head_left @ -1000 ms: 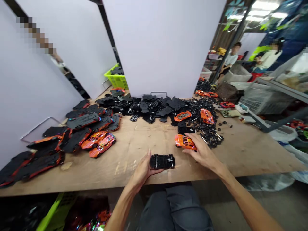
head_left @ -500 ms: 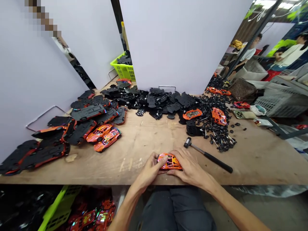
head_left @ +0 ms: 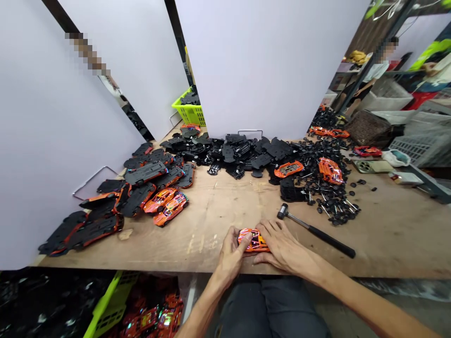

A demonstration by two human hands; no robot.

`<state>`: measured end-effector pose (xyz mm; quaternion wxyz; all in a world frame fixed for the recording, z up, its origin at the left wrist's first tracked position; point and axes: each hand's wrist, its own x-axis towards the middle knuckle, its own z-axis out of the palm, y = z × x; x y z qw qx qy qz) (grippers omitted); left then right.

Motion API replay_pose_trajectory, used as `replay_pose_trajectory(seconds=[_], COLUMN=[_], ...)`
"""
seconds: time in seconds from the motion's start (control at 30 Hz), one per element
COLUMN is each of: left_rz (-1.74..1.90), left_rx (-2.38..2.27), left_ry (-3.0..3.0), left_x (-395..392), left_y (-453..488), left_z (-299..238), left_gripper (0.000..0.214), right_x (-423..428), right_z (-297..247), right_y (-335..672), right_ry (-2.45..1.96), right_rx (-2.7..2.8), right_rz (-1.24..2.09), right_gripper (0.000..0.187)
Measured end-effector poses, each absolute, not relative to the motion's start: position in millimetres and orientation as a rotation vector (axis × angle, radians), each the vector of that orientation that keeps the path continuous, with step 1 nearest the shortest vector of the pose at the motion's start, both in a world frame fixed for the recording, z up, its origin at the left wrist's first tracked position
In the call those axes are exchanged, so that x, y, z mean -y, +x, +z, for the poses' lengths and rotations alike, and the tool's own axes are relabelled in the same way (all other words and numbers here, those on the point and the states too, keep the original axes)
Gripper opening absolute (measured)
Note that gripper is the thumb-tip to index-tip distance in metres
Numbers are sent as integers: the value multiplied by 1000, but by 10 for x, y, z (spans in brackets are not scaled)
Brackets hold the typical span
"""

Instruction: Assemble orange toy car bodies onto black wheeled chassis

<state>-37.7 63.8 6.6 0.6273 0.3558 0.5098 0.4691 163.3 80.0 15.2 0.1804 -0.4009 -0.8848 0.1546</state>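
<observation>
An orange toy car (head_left: 254,241) lies between my hands near the table's front edge. My left hand (head_left: 232,249) grips its left end, thumb pressed on top. At the other end my right hand (head_left: 278,241) is wrapped over the car, fingers on the far side and thumb on the near side. A hammer (head_left: 317,230) with a black handle lies just right of my right hand. To the left rest two orange toy cars (head_left: 171,210) on their wheels, beside a heap of upturned cars with black undersides (head_left: 146,173).
Black chassis plates (head_left: 243,152) are heaped along the back panel. Wheel-and-axle sets (head_left: 338,206) spread over the right side, with an orange car shell (head_left: 289,169) among them. A green crate (head_left: 192,112) stands behind. Below the table's left edge are orange cars (head_left: 151,319). People sit at the far right.
The whole view has shifted, so the table's things appear farther right. Both hands still hold the toy car; my right thumb sits slightly farther from its near side.
</observation>
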Motion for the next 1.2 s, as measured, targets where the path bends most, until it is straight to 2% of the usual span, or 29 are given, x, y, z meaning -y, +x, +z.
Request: replay_pose_trajectory(seconds=[0.07,0.23,0.33,0.6,0.77,0.9,1.0,1.1,1.2], left_rz=[1084,935,827,859,791,715,695,670,746], left_rx=[-1090,-959,-990,-1144,-1127,-1093,-1196,-1287,-1329], left_ry=[829,1095,1354,1547,1587,1809,2159,2499,2557], left_x=[-605,-604,-643,-544,-597,-728,-764,-723,-668], left_y=[-399,-471,-438,-262,-318,-252,-103,9,17], left_z=[112,260,303,123,222,303,240,138,85], left_gripper=[46,34,33,26,25,27,21,21,23], right_x=[-821,-720,-601,-569,-604,-605,-605,-575,-518], right_z=[284,225,64,82,77,36,-47,-132,-127], right_y=[1749,1990,2023,2006,1958,1940,1955,1948,1895], right_ry=[-1139,-1180,-1161,-1173,-1178,-1197,-1228,-1290,-1350], right_rx=[2389,1768,1644,1693,1642,1611,1565,1514,1493], right_rz=[588,1008,1120,1173,1166,1167,1164,1080,885], right_gripper=[64,35,34,27,22,23,30,33,24])
